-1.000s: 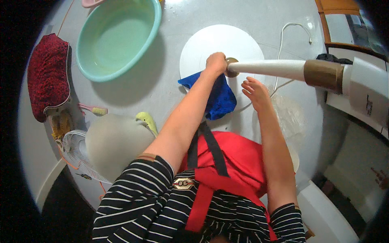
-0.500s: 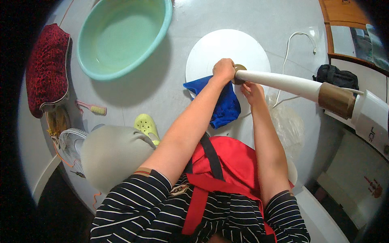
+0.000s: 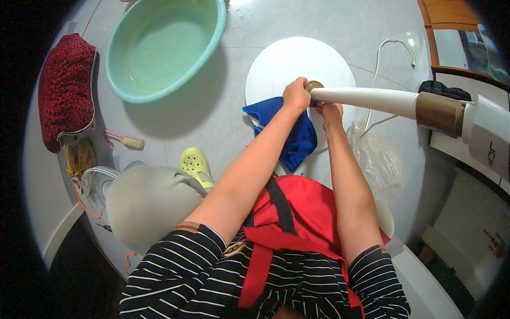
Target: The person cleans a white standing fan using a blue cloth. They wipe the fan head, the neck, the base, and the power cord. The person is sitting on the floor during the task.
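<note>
Fingers of both hands bent in at the foot of a white pole (image 3: 366, 101). Left hand (image 3: 297, 94): curled, knuckles up, against the brown collar (image 3: 314, 85); inner side hidden, so cannot tell whether it grips collar or cloth. Right hand (image 3: 332, 112): just under the pole's lower end, fingers crooked toward it; contact hidden, grip cannot be told. Pole rises from a round white base (image 3: 289, 56) on the grey floor (image 3: 244, 21), slants off to the right, brown band (image 3: 440, 114) round its upper part. Blue cloth (image 3: 298, 141) hangs below the left hand, one corner over the base's near edge, left forearm crossing it.

Nearby: white cord (image 3: 377, 61) right of the base; crumpled clear plastic (image 3: 378, 165) beside the right forearm. Left side: green basin (image 3: 218, 37), pink brush (image 3: 133, 142), red spotted cushion (image 3: 68, 90). Yellow clog (image 3: 194, 164) beyond the grey knee (image 3: 149, 207).
</note>
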Available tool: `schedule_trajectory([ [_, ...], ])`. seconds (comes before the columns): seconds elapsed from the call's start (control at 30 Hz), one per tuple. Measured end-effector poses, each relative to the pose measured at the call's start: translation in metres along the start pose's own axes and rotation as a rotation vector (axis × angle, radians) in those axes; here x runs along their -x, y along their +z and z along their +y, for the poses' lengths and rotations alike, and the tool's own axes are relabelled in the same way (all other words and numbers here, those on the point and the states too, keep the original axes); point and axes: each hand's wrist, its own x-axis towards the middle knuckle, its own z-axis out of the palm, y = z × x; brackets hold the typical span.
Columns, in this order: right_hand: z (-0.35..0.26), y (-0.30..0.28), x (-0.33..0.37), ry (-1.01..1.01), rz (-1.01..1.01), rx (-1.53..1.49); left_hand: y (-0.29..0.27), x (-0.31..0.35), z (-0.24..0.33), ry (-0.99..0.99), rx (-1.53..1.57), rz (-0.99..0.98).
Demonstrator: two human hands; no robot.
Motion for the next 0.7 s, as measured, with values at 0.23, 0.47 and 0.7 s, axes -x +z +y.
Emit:
schedule_trajectory([
  [0.23,-0.025,-0.017,0.003,0.207,0.022,0.004,0.002,-0.029,0.001,-0.175,-0.138,-0.169],
  [0.47,-0.045,-0.022,0.018,0.186,-0.141,-0.452,-0.008,-0.026,0.008,-0.188,0.537,-0.333],
  [0.7,-0.073,-0.058,0.038,0.134,-0.33,-0.575,-0.058,0.001,-0.021,0.164,-0.079,0.339],
])
